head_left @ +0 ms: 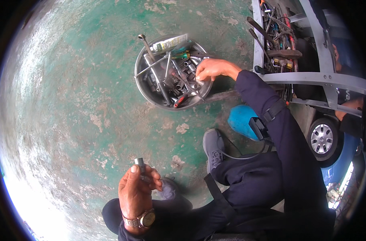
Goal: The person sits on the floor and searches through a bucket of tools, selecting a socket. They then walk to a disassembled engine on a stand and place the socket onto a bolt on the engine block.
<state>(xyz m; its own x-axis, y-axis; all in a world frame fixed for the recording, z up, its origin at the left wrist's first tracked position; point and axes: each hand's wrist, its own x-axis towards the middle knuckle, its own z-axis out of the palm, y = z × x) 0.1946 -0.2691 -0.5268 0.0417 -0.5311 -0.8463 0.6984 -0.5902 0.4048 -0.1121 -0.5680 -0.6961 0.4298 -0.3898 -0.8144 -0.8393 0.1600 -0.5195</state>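
- The left hand (137,190) is closed around a small metal socket (139,162), and the top of the socket stands out above the fingers. A wristwatch (145,219) sits on this wrist.
- The right hand (212,69) is stretched far forward from the left hand and reaches into a round metal bowl (142,86) on the floor. Its fingers are bent together over the tools, but I cannot tell if they already pinch one piece.
- The bowl is full of sockets, wrenches (147,46) and screwdrivers (181,99) (one has a red handle), all mixed together and lying across each other.
- The two hands are well apart: the socket is near the body and the bowl is beyond the person's grey shoe (213,146).
- To the right of the right hand there is a grey tool cart (311,76) with more tools, and nearer to the body a blue round object (241,120).
- In my judgement the step in hand is searching in the bowl for a part that goes with the held socket.
- The next move asks for careful picking: the fingers must separate one piece from the tangled heap and lift it without dragging the long wrenches with it.
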